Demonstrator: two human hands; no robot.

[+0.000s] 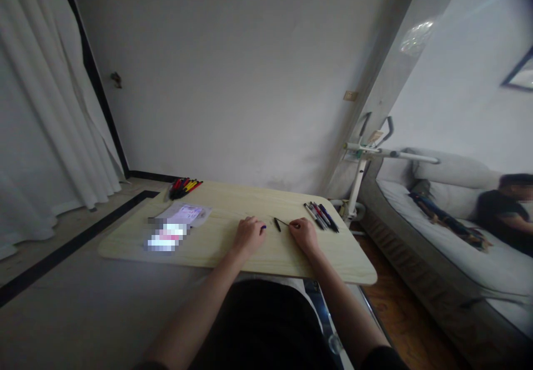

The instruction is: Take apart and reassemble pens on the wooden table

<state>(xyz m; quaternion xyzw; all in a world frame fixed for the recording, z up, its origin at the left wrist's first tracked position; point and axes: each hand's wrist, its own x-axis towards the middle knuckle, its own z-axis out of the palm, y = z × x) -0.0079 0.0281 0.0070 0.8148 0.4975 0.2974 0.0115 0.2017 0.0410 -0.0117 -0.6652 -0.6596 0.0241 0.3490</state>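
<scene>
My left hand (250, 233) rests on the table with its fingers curled, and a small dark blue piece (263, 227) shows at its fingertips. It looks like a pen part, too small to name surely. My right hand (305, 233) is closed around one end of a thin dark rod, like a pen refill (283, 223), which points left. Between the hands lies a short black pen barrel (277, 224), close to the rod's tip. Tiny dark bits lie beside it. Several pens (321, 216) lie side by side beyond my right hand.
The pale wooden table (225, 198) has rounded corners. At its far left lie a bunch of coloured pens (183, 188), a clear plastic bag (200, 215) and a lit, blurred-out phone (169, 236). Exercise equipment (358, 181) stands behind right; a person (506, 214) is on the sofa (449, 225).
</scene>
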